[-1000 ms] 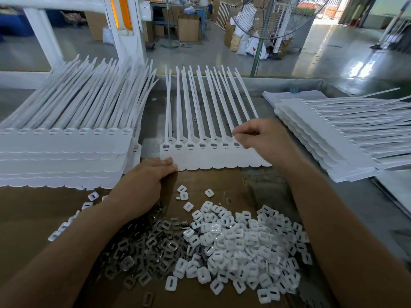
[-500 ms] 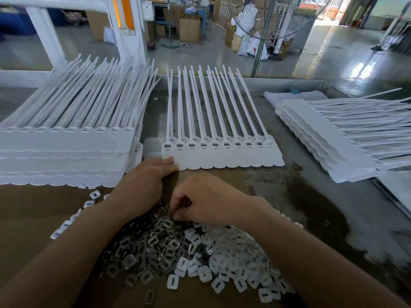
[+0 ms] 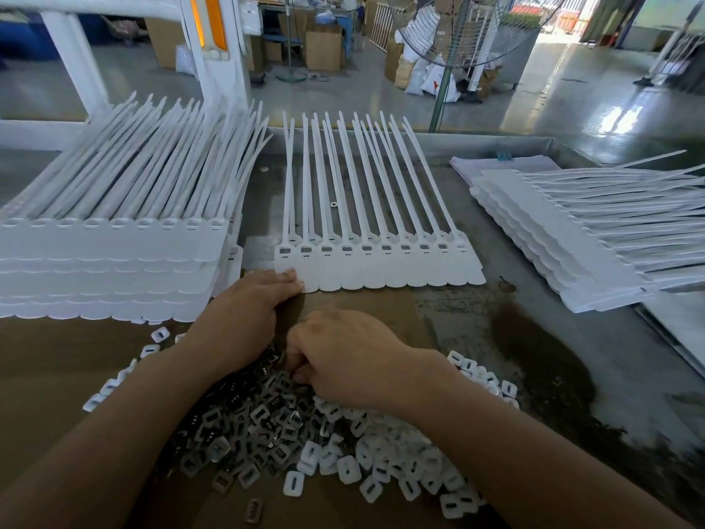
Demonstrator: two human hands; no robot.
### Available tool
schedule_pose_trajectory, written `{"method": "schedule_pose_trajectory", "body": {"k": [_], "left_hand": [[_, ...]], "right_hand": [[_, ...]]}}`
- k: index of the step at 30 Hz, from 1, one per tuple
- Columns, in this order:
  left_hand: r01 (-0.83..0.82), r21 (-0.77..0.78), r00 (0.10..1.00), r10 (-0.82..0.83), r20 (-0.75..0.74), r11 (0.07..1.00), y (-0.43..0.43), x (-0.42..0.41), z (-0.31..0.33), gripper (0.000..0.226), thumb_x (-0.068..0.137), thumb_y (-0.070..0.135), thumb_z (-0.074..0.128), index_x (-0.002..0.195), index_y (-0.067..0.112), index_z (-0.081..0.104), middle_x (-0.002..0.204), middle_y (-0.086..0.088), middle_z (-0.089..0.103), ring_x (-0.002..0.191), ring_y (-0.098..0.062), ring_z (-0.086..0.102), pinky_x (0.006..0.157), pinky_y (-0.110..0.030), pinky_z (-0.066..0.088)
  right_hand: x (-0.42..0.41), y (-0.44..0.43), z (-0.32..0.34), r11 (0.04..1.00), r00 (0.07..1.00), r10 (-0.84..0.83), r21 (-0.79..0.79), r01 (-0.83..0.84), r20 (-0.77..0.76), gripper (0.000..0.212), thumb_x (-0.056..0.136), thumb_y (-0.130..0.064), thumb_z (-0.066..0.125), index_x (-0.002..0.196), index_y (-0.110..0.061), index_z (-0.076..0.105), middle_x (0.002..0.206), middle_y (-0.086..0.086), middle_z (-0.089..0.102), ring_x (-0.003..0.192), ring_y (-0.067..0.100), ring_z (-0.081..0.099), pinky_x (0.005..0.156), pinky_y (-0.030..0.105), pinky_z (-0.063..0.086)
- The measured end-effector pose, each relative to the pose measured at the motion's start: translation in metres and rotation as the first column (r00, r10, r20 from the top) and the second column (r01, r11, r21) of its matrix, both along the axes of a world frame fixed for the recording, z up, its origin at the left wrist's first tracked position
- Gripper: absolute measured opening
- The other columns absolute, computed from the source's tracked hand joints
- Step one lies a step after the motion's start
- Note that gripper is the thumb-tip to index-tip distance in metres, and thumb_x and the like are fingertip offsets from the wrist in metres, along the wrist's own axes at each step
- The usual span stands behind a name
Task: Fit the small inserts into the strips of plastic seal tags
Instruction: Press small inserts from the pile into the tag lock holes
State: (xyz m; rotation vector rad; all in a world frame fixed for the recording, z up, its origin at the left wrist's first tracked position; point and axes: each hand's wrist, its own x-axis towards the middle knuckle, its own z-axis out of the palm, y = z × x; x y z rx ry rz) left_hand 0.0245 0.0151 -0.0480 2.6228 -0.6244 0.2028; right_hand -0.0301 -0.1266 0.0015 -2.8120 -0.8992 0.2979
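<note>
White plastic slotted inserts [image 3: 385, 456] and grey metal clips [image 3: 244, 425] lie heaped on brown cardboard sheet [image 3: 57, 357]. Right hand [image 3: 343, 360] has its fingers curled into the heap; can't tell if anything is pinched. Left hand [image 3: 244, 315] lies flat, fingers pressing the near-left corner of white seal-tag strip [image 3: 381, 269]. Stacked white strips [image 3: 107, 269] sit far left.

Two hands are in view, the left hand [image 3: 244, 318] and the right hand [image 3: 343, 360]. Just beyond the left fingers [image 3: 280, 279] lies one strip of seal tags [image 3: 381, 271] showing ten heads in a row. Two taller piles flank it: the left stack [image 3: 107, 269] and the right stack [image 3: 572, 238]. At the right fingers [image 3: 295, 355] are two heaps, grey inserts [image 3: 244, 433] and white inserts [image 3: 385, 463], each too many to count.
</note>
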Motion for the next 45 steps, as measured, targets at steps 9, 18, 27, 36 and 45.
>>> {"method": "schedule_pose_trajectory", "body": {"k": [9,18,27,36,45], "left_hand": [[-0.004,-0.002,1.0,0.004,0.002,1.0,0.002,0.001,-0.003,0.053,0.085,-0.007,0.039,0.13,0.02,0.05,0.143,0.003,0.038,0.133,-0.01,0.029,0.105,-0.015,0.01],[0.002,0.001,1.0,-0.002,-0.004,1.0,0.002,0.0,0.0,0.057,0.081,-0.012,0.038,0.13,0.016,0.049,0.143,0.001,0.038,0.133,-0.011,0.029,0.102,-0.011,0.007],[0.015,-0.003,1.0,-0.015,-0.013,1.0,0.001,-0.003,0.003,0.046,0.088,-0.001,0.042,0.129,0.019,0.05,0.143,0.001,0.038,0.132,-0.011,0.029,0.105,-0.016,0.012],[-0.012,0.045,1.0,0.013,-0.022,0.999,0.001,-0.001,0.002,0.055,0.087,-0.005,0.034,0.134,0.022,0.043,0.146,0.008,0.032,0.135,-0.008,0.023,0.099,-0.01,0.003],[-0.007,0.037,0.999,0.008,-0.035,0.999,0.0,-0.002,0.004,0.055,0.088,-0.007,0.034,0.134,0.02,0.043,0.146,0.006,0.032,0.135,-0.008,0.023,0.103,-0.012,0.005]], "right_hand": [[-0.003,0.002,0.004,1.0,0.999,0.01,0.001,-0.01,0.039,0.021,0.089,-0.017,0.055,0.107,-0.01,0.063,0.107,0.007,0.058,0.097,0.022,0.055,0.077,0.034,0.05],[-0.004,0.0,0.001,0.995,0.996,0.089,-0.037,-0.089,-0.006,0.019,0.089,-0.012,0.05,0.108,-0.008,0.049,0.108,0.009,0.05,0.1,0.024,0.049,0.085,0.039,0.045],[0.014,-0.021,0.006,0.931,0.983,-0.033,0.352,0.096,-0.181,0.014,0.089,-0.008,0.053,0.092,-0.019,0.061,0.09,-0.008,0.059,0.082,0.006,0.056,0.076,0.017,0.047],[0.077,-0.126,-0.012,0.518,0.727,-0.683,0.658,0.547,-0.067,0.021,0.091,0.0,0.049,0.095,-0.011,0.066,0.09,-0.003,0.061,0.074,0.001,0.051,0.065,0.007,0.038],[0.093,-0.161,-0.037,0.278,0.529,-0.834,0.707,0.65,-0.157,0.028,0.09,-0.001,0.046,0.099,-0.013,0.069,0.095,-0.005,0.06,0.085,0.007,0.052,0.068,0.014,0.038]]}}
